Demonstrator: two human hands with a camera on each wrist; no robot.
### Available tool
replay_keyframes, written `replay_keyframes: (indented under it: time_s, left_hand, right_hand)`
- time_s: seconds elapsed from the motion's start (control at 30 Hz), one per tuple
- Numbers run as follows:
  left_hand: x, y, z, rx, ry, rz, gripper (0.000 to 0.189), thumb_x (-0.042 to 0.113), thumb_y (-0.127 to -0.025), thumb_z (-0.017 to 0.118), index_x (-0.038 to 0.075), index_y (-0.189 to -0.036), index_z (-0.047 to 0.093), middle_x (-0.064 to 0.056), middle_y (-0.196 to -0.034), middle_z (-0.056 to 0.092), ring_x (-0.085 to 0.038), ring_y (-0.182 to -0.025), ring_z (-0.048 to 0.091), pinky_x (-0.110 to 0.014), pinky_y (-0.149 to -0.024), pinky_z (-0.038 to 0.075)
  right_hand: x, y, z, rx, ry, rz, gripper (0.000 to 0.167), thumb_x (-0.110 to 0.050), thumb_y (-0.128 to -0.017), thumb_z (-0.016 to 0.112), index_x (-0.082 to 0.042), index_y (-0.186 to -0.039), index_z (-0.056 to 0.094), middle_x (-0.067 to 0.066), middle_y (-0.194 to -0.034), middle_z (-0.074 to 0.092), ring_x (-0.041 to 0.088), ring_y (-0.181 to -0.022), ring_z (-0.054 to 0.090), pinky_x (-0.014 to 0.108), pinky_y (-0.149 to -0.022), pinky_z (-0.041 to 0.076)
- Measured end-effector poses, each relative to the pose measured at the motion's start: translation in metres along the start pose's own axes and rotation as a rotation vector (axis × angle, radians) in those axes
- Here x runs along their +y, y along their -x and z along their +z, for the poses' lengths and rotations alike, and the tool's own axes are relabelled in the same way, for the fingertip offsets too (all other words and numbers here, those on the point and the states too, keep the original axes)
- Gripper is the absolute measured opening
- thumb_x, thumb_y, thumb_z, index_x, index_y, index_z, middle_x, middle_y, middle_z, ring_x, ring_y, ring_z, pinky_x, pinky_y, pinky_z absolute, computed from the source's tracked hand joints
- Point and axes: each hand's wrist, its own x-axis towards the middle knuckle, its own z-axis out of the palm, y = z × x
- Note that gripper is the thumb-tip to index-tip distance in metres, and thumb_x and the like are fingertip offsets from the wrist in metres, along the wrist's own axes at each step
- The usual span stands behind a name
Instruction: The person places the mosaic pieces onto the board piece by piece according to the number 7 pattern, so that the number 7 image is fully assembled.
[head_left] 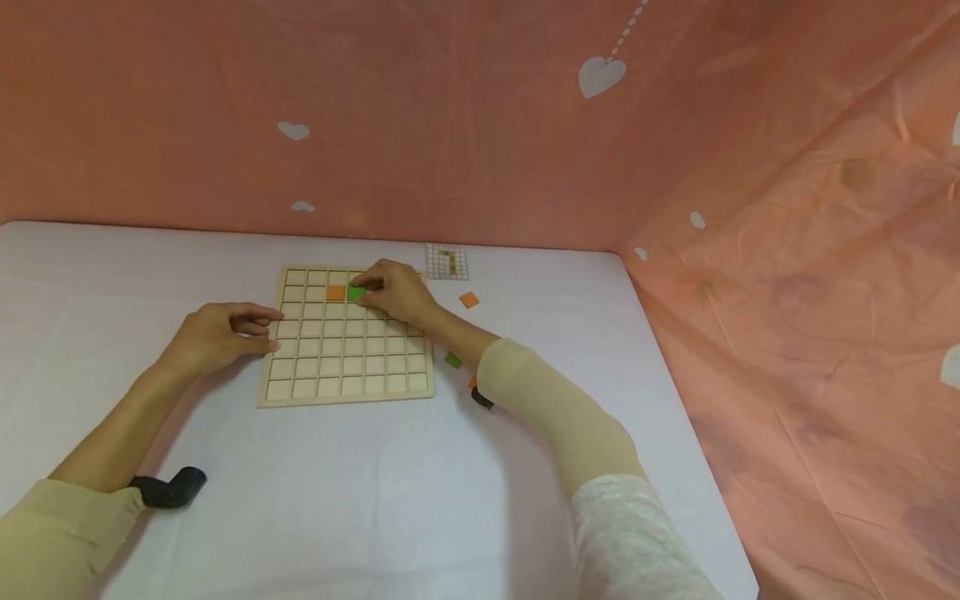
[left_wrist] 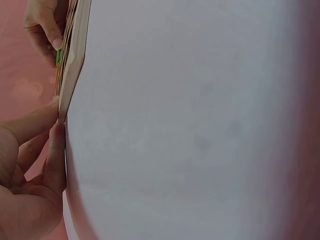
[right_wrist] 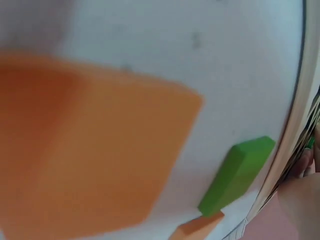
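- A person's right hand (head_left: 397,292) is pinching a green square tile (head_left: 356,294) over a pale wooden grid board (head_left: 345,402), just beside an orange square tile (head_left: 334,292).
- The left hand (head_left: 213,333) is touching the board's left edge, fingers extended, apparently steadying it.
- The person is seemingly seating the green tile; the next move is likely calling for squaring it in its cell, then letting go.

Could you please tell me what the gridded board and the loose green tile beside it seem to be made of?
The gridded board: probably wood, matt, judging by its pale tan colour and dull rim. The loose green tile: painted wood or plastic, smooth and low-sheen; its even colour and crisp edges leave that open.
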Motion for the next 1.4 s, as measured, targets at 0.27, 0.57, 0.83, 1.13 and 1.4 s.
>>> replay_keyframes:
  time_s: [0.27, 0.57, 0.83, 1.13, 1.4]
  left_hand:
    - [0.002, 0.000, -0.001, -0.004, 0.005, -0.003, 0.054, 0.032, -0.086, 0.079, 0.004, -0.129, 0.064, -0.018, -0.109, 0.070, -0.028, -0.102, 0.061, -0.049, -0.093, 0.039]
    - [0.004, 0.001, 0.000, -0.016, 0.005, 0.000, 0.053, 0.030, -0.086, 0.079, 0.004, -0.129, 0.064, -0.017, -0.109, 0.070, -0.025, -0.101, 0.061, -0.047, -0.092, 0.039]
    - [0.006, 0.000, -0.001, -0.009, 0.000, 0.003, 0.052, 0.028, -0.086, 0.079, 0.003, -0.129, 0.064, -0.019, -0.108, 0.070, -0.035, -0.105, 0.060, -0.052, -0.093, 0.039]
    - [0.004, -0.001, 0.000, -0.012, -0.002, 0.001, 0.052, 0.029, -0.086, 0.079, 0.004, -0.129, 0.064, -0.019, -0.110, 0.070, -0.032, -0.104, 0.061, -0.050, -0.093, 0.039]
    - [0.006, 0.001, 0.000, -0.015, 0.004, 0.007, 0.051, 0.028, -0.087, 0.078, 0.003, -0.129, 0.063, -0.019, -0.110, 0.069, -0.030, -0.103, 0.061, -0.050, -0.093, 0.039]
  right_hand:
    - [-0.003, -0.001, -0.006, -0.037, 0.003, 0.039, 0.034, -0.024, -0.087, 0.079, -0.014, -0.119, 0.073, -0.002, -0.105, 0.067, 0.005, -0.094, 0.059, 0.014, -0.080, 0.045]
    - [0.007, 0.016, -0.023, -0.041, -0.217, 0.095, 0.028, -0.018, -0.091, 0.074, -0.011, -0.119, 0.072, -0.002, -0.110, 0.071, 0.008, -0.096, 0.064, 0.019, -0.083, 0.050]
    - [0.021, 0.034, -0.048, 0.010, -0.249, 0.095, 0.029, -0.017, -0.092, 0.073, -0.009, -0.120, 0.071, 0.000, -0.111, 0.071, 0.011, -0.099, 0.064, 0.022, -0.085, 0.051]
    - [0.033, 0.055, -0.065, 0.099, -0.192, 0.094, 0.027, -0.014, -0.092, 0.073, -0.006, -0.117, 0.072, 0.002, -0.110, 0.071, 0.013, -0.097, 0.064, 0.024, -0.087, 0.050]
    - [0.051, 0.069, -0.076, 0.153, -0.199, 0.109, 0.025, -0.007, -0.090, 0.073, -0.004, -0.114, 0.073, 0.005, -0.109, 0.072, 0.016, -0.093, 0.067, 0.028, -0.076, 0.054]
